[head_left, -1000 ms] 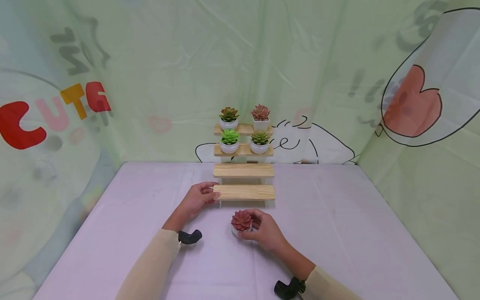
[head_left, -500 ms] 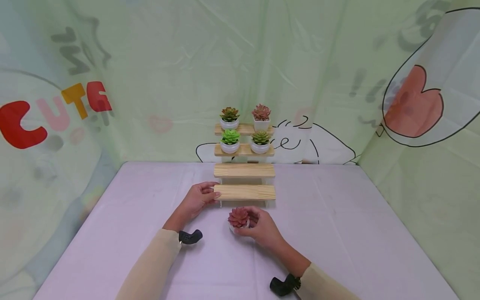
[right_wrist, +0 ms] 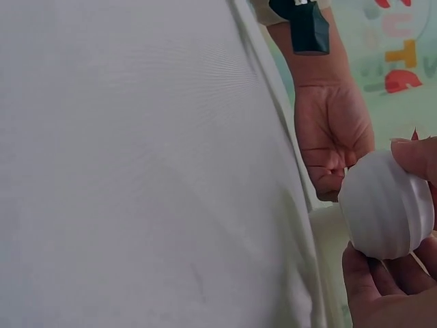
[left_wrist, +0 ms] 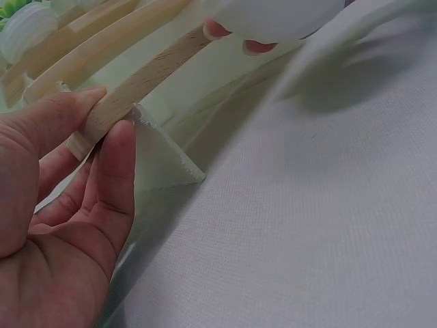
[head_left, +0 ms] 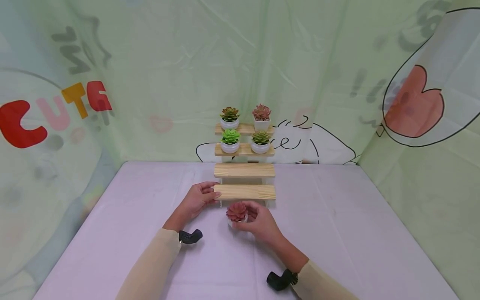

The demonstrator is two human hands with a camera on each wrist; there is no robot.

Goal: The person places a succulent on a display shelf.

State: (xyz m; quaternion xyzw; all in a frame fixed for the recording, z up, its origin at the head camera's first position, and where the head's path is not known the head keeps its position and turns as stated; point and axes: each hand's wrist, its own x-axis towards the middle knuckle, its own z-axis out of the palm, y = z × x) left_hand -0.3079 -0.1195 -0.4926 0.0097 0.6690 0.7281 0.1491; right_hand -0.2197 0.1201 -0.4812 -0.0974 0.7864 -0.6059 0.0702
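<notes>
A stepped wooden plant stand [head_left: 244, 192] with several tiers stands at the back middle of the table. My left hand [head_left: 197, 199] pinches the left end of its lowest shelf [left_wrist: 147, 78] between thumb and fingers. In my right hand [head_left: 261, 221] is a potted red succulent [head_left: 236, 211], its ribbed white pot [right_wrist: 384, 205] gripped between thumb and fingers. The pot is off the table, just in front of the lowest shelf. Both lower shelves are bare. Part of the pot is hidden by the right hand in the head view.
On the upper two tiers stand a brownish-green succulent [head_left: 229, 118], a pink succulent [head_left: 261, 118], a bright green succulent [head_left: 230, 141] and a dark green succulent [head_left: 260, 141]. A printed curtain [head_left: 168, 83] hangs behind the white-covered table [head_left: 322, 233].
My right hand has moved the red succulent forward and slightly left, closer to the lowest shelf. The left hand keeps its hold on the shelf end.
</notes>
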